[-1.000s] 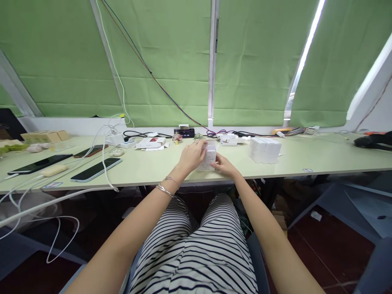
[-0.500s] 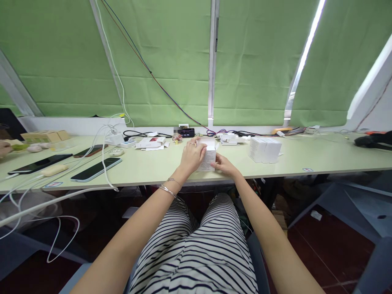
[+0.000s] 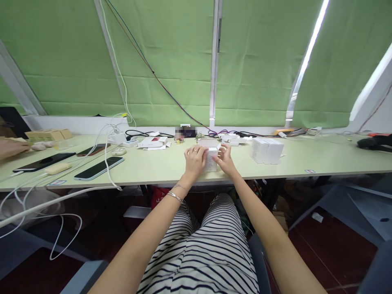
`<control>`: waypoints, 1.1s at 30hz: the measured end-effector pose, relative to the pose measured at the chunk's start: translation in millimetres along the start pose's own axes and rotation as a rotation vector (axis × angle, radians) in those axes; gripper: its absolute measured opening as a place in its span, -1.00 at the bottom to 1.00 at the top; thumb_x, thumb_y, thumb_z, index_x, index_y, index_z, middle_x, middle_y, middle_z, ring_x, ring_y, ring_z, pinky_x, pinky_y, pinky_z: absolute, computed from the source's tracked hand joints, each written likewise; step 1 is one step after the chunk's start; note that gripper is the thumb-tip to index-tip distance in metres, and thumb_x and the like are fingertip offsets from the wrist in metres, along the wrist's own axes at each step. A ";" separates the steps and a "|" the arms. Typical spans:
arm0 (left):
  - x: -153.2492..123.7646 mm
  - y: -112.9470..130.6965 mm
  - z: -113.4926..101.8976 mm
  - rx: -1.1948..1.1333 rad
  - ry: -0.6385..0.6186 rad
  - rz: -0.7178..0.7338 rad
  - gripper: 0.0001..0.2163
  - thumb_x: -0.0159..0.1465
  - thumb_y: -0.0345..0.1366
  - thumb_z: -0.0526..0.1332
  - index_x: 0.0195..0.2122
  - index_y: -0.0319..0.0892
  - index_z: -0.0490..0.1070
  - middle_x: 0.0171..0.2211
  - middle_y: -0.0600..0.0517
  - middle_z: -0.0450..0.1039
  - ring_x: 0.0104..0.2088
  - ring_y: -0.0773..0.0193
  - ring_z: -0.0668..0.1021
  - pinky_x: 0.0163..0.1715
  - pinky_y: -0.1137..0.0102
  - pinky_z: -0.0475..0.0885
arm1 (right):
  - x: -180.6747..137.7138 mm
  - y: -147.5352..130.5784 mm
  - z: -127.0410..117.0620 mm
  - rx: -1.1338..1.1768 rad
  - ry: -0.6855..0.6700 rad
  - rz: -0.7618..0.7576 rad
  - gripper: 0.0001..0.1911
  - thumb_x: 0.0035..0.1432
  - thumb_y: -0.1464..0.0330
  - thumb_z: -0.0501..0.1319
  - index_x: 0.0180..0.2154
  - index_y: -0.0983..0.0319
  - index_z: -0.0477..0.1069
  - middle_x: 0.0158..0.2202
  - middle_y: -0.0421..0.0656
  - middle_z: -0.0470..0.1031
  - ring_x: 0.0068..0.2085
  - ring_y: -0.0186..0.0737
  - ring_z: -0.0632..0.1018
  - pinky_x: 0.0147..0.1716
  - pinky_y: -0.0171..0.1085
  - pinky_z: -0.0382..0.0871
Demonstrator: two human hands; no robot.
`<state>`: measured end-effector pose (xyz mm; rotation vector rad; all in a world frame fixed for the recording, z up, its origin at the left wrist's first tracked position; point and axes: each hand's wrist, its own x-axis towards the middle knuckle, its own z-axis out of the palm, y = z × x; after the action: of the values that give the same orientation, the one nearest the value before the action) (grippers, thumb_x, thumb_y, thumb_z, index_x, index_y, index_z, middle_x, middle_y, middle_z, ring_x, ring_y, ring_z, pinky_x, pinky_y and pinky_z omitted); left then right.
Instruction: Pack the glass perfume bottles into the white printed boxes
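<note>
A small white printed box (image 3: 210,162) stands upright near the front edge of the table, with its top flap (image 3: 209,143) raised at the back. My left hand (image 3: 195,160) is closed around the left upper side of the box, fingers bent over its top edge. On the right, my right hand (image 3: 225,159) grips the upper right corner by a side flap, thumb at the front face. My fingers partly hide the box's opening. Farther right, several similar white boxes (image 3: 267,150) stand together in a block.
Flattened white cartons (image 3: 152,142) lie at the back left, and more white packaging (image 3: 230,139) at the back centre. Phones (image 3: 99,168) and white cables (image 3: 105,159) spread over the left side. Another person's hand (image 3: 12,148) reaches in at the far left. Cables run along the wall.
My right hand has moved up from the box's lower right side to its top right corner. My left hand has shifted slightly down beside the top. The other person's hand reaches farther in.
</note>
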<state>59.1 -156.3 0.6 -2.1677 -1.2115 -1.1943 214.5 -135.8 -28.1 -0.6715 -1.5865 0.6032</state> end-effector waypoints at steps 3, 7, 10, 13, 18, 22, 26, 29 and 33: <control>-2.5 -3.2 7.8 -0.016 0.090 -0.007 -0.77 0.30 -0.26 -0.02 -0.13 -0.09 0.39 -0.11 -0.06 0.43 0.08 0.10 0.27 0.03 0.16 0.04 | 0.6 -4.3 0.6 -0.022 -0.003 -0.012 -0.49 0.06 0.09 0.16 -0.05 0.11 -0.01 -0.06 -0.06 0.27 -0.09 -0.20 0.45 -0.12 -0.15 0.37; -3.4 -8.0 18.0 -0.062 0.173 -0.014 -0.79 0.28 -0.29 0.04 -0.15 -0.10 0.42 -0.13 -0.05 0.45 0.08 0.06 0.27 0.02 0.14 0.03 | 0.6 -9.2 -2.9 -0.100 -0.033 -0.019 -0.59 0.08 0.10 0.14 -0.10 0.12 0.11 -0.03 -0.06 0.27 -0.05 -0.15 0.44 -0.15 -0.15 0.40; -3.4 -9.2 20.7 -0.082 0.191 -0.016 -0.79 0.27 -0.29 0.05 -0.16 -0.10 0.43 -0.15 -0.07 0.44 0.08 0.05 0.27 0.03 0.13 0.03 | 0.9 -12.9 -5.4 -0.143 -0.046 -0.036 -0.63 0.09 0.11 0.13 -0.12 0.13 0.15 -0.04 -0.06 0.30 -0.04 -0.13 0.44 -0.15 -0.13 0.41; -3.7 -9.0 19.8 -0.087 0.233 -0.012 -0.79 0.25 -0.28 0.07 -0.17 -0.10 0.45 -0.12 -0.10 0.37 0.11 0.01 0.21 0.06 0.11 0.03 | 1.3 -16.7 -6.7 -0.207 -0.032 -0.098 -0.69 0.10 0.16 0.12 -0.15 0.16 0.21 0.04 -0.02 0.28 0.05 -0.10 0.38 -0.06 -0.09 0.37; -3.4 -9.9 17.9 -0.133 0.281 -0.019 -0.83 0.22 -0.28 0.13 -0.22 -0.09 0.48 -0.07 -0.12 0.21 0.09 0.00 0.21 0.04 0.07 0.12 | 1.6 -21.8 -7.8 -0.295 -0.037 -0.220 -0.81 0.14 0.26 0.09 -0.19 0.17 0.26 0.09 -0.03 0.29 0.14 -0.13 0.31 0.09 -0.06 0.23; -1.4 -12.5 19.1 -0.245 0.284 0.063 -0.83 0.22 -0.35 0.12 -0.20 -0.16 0.45 -0.10 -0.11 0.16 -0.04 0.13 0.33 0.00 0.12 0.25 | 1.8 -23.5 -8.9 -0.299 -0.038 -0.222 -0.80 0.13 0.29 0.10 -0.18 0.18 0.28 0.08 -0.03 0.32 0.11 -0.14 0.34 0.07 -0.07 0.27; 0.8 -11.8 18.6 -0.344 0.336 0.144 -0.85 0.22 -0.41 0.11 -0.23 -0.17 0.42 -0.05 -0.10 0.08 0.05 0.12 0.25 0.01 0.17 0.32 | 2.2 -24.1 -10.0 -0.280 -0.045 -0.215 -0.78 0.14 0.29 0.09 -0.15 0.18 0.28 0.06 -0.04 0.33 0.10 -0.15 0.35 0.06 -0.08 0.30; 2.0 -9.4 15.2 -0.375 0.342 0.179 -0.84 0.22 -0.44 0.09 -0.20 -0.17 0.38 -0.03 -0.10 0.03 0.07 0.13 0.24 -0.01 0.19 0.36 | 2.8 -24.2 -10.0 -0.266 -0.039 -0.205 -0.71 0.14 0.27 0.09 -0.08 0.18 0.27 0.04 -0.04 0.33 0.06 -0.16 0.38 0.04 -0.09 0.33; 2.0 -8.2 11.2 -0.325 0.347 0.154 -0.73 0.19 -0.44 0.13 -0.07 -0.18 0.25 -0.04 -0.13 0.01 0.00 0.14 0.29 0.02 0.12 0.33 | 3.3 -23.0 -8.6 -0.281 -0.027 -0.201 -0.65 0.15 0.24 0.08 -0.01 0.16 0.24 0.04 -0.04 0.32 0.04 -0.16 0.39 0.02 -0.07 0.35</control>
<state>58.3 -143.3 -4.7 -2.1015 -0.7338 -1.7045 220.9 -149.3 -8.4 -0.7019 -1.7571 0.2439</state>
